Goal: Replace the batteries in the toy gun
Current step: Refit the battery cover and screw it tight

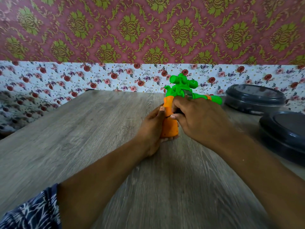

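We see a green and orange toy gun (179, 95) held above the middle of a grey wood-grain table (82, 138), toward its far edge. The orange grip (169, 124) points down and toward us, while the green body with its scope sits on top and the green barrel runs off to the right.

Our left hand (151, 129) wraps around the left side of the orange grip, thumb lying up along the grip's front face and the fingers curled behind it, where we can only see their tips below the base. Our right hand (196, 118) comes in from the right and closes over the gun where the grip meets the body; its thumb presses against the grip's right edge, next to a small dark part that we cannot make out. The rest of its fingers curl over the far side, hidden from us.

Two dark round lidded containers sit at the right edge of the table, one farther back (255, 98) and one nearer (283, 134), well apart from the gun. A patterned blue sleeve (33, 210) shows at the lower left. Floral paper (66, 76) covers the wall behind the table.
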The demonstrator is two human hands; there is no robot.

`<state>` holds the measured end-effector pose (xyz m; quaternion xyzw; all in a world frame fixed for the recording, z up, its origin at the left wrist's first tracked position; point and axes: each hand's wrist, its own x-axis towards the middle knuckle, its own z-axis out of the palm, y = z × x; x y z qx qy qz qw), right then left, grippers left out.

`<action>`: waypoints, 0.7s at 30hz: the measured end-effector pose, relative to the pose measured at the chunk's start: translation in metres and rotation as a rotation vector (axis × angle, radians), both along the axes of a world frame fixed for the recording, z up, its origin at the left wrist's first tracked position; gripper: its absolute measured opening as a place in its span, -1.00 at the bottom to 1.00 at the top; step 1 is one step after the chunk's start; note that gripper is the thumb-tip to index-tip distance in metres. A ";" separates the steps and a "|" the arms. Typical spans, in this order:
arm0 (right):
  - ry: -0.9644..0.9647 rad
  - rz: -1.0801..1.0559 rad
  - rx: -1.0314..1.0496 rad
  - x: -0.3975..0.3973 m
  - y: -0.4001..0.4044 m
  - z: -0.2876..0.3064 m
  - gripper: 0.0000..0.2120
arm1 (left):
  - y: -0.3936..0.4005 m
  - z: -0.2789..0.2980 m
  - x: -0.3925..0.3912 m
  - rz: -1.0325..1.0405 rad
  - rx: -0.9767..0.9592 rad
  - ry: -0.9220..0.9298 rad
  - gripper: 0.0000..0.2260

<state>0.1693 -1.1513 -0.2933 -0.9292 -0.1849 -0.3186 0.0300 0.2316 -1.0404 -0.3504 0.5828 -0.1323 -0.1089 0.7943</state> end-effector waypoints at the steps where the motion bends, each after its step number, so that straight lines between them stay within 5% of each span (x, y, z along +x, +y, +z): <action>1: -0.008 0.009 0.010 0.001 0.002 -0.001 -0.81 | 0.000 0.000 0.000 0.002 0.003 -0.001 -0.76; 10: -0.075 0.025 0.162 0.008 0.009 -0.011 -0.80 | -0.002 -0.002 0.000 0.028 0.054 -0.033 -0.72; 21: 0.093 -0.179 0.398 0.012 -0.002 -0.011 -0.61 | 0.000 -0.001 -0.002 0.042 -0.008 -0.049 -0.67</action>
